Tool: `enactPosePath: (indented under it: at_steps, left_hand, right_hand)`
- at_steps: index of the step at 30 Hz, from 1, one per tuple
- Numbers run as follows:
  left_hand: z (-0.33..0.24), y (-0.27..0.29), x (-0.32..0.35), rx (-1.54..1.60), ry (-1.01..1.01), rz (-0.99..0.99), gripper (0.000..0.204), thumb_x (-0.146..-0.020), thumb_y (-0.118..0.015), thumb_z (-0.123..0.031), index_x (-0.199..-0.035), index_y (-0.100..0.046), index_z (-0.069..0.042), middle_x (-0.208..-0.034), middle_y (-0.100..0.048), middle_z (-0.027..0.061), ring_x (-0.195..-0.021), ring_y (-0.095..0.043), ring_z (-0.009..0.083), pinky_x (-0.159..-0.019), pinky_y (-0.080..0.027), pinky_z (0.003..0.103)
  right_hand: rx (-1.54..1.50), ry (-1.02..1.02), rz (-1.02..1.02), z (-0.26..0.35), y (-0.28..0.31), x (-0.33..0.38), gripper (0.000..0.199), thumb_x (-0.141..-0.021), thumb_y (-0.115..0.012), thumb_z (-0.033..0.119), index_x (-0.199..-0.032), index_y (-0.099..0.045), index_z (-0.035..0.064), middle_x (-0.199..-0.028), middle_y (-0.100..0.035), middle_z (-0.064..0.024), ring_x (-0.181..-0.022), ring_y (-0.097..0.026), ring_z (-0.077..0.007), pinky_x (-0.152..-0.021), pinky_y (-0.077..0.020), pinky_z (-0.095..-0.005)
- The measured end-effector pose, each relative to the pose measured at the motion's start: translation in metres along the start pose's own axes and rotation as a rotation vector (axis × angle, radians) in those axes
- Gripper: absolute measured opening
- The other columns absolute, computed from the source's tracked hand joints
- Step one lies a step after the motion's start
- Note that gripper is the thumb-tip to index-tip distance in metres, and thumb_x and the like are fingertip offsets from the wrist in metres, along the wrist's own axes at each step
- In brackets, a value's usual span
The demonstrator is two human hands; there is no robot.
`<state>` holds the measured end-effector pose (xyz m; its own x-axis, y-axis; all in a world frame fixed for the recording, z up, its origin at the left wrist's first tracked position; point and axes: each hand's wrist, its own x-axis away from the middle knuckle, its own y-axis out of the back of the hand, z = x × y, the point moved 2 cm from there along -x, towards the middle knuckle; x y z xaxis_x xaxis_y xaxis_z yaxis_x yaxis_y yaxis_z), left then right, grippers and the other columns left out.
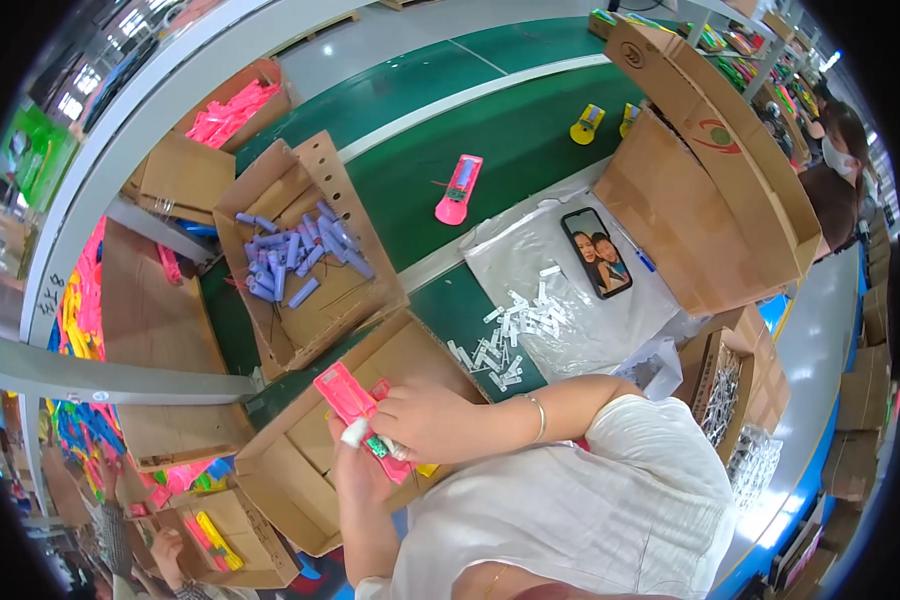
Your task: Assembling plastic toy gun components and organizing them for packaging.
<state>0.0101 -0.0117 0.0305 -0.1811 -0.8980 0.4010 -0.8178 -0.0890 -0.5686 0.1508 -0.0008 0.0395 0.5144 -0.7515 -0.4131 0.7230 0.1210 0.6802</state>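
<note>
From left to right, a cardboard box (300, 250) of lilac tubes (292, 255) sits on the green table (530, 140), the left hand (360, 465) and right hand (432, 420) both grip a pink plastic case (355, 405) over an open box (300, 470), then white labels (505, 340) lie scattered beside a phone (596, 252).

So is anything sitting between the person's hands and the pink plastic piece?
No. The left hand grips the pink plastic piece from below and the right hand rests on its lower end, both touching it above the open cardboard box. Nothing visible lies between.
</note>
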Motion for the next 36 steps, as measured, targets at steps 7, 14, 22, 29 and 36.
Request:
enactPosePath:
  at_steps: [7, 14, 22, 29, 36]
  left_hand:
    - [0.008, 0.022, -0.003, -0.089, -0.052, -0.147, 0.043, -0.092, -0.045, -0.006, -0.129, -0.026, -0.015, -0.119, -0.047, 0.0092, -0.104, -0.053, 0.0215, -0.083, -0.049, 0.037]
    - [0.006, 0.047, 0.013, -0.063, -0.064, -0.173, 0.055, -0.088, -0.05, -0.005, -0.133, -0.02, -0.015, -0.108, -0.05, 0.0099, -0.094, -0.055, 0.0198, -0.076, -0.053, 0.038]
    - [0.01, 0.051, 0.02, -0.102, -0.125, -0.106, 0.063, -0.087, -0.045, 0.002, -0.136, -0.009, -0.013, -0.113, -0.045, 0.0122, -0.096, -0.053, 0.0193, -0.079, -0.052, 0.038]
    - [0.009, 0.049, 0.019, -0.128, -0.082, -0.125, 0.065, -0.088, -0.043, 0.003, -0.139, -0.007, -0.017, -0.112, -0.047, 0.0122, -0.095, -0.053, 0.02, -0.081, -0.05, 0.038]
    - [0.006, 0.035, 0.019, -0.099, -0.081, -0.076, 0.066, -0.087, -0.043, 0.005, -0.138, -0.008, -0.017, -0.113, -0.045, 0.0121, -0.096, -0.051, 0.0199, -0.082, -0.049, 0.037]
  right_hand:
    - [0.107, 0.2, 0.178, -0.007, -0.002, -0.019, 0.017, -0.071, -0.061, 0.019, -0.084, -0.057, 0.0097, -0.082, -0.06, -0.0066, -0.082, -0.059, -0.0224, -0.079, -0.0427, -0.0369]
    - [0.008, -0.155, 0.101, -0.107, -0.023, -0.148, 0.016, -0.076, -0.061, 0.021, -0.085, -0.06, 0.0087, -0.079, -0.063, -0.0153, -0.075, -0.061, -0.0369, -0.066, -0.0475, -0.0464]
    - [0.215, -0.378, 0.003, -0.183, -0.087, -0.241, 0.027, -0.07, -0.07, 0.02, -0.086, -0.062, 0.0009, -0.083, -0.064, -0.021, -0.083, -0.062, -0.0361, -0.073, -0.0489, -0.0446]
    - [-0.002, -0.431, -0.029, -0.183, -0.102, -0.228, 0.031, -0.063, -0.076, 0.016, -0.084, -0.062, -0.001, -0.076, -0.065, -0.0144, -0.077, -0.064, -0.0277, -0.069, -0.0495, -0.0364]
    - [-0.428, -0.333, -0.09, -0.143, -0.044, -0.208, 0.026, -0.07, -0.073, 0.004, -0.094, -0.065, -0.0021, -0.081, -0.065, -0.007, -0.067, -0.059, -0.0127, -0.064, -0.0487, -0.0268]
